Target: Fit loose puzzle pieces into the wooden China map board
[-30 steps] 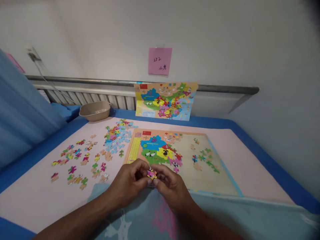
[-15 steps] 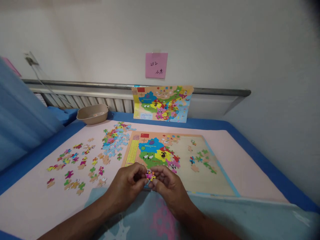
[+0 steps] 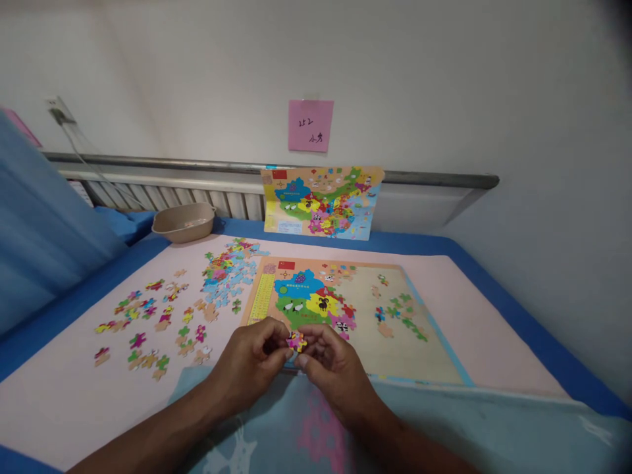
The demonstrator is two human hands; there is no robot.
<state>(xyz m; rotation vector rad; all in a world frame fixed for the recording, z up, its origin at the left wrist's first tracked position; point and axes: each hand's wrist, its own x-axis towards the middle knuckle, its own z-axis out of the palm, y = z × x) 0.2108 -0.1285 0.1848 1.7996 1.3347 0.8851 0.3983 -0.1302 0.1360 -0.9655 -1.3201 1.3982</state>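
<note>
Between my two hands is a small pink and yellow jigsaw puzzle piece (image 3: 297, 342). My left hand (image 3: 254, 352) pinches it from the left with thumb and fingertips. On the other side, my right hand (image 3: 338, 367) has its curled fingers and thumb at the piece's right edge. Both hands are above the near edge of the partly filled puzzle board (image 3: 419, 362). A map picture with a blue area, green area, ram and panda fills the board's left part; the lower left is hidden behind my hands.
Loose puzzle pieces (image 3: 187, 316) lie scattered on the left, with a denser pile (image 3: 230, 270) behind them. Several green pieces (image 3: 407, 319) rest on the board's right part. A beige basin (image 3: 184, 230) stands at the back left. Against the wall leans a map picture sheet (image 3: 323, 204).
The puzzle piece has turned a little and risen slightly between my fingers. My right thumb and fingertips have shifted a little on it. The view has moved slightly.
</note>
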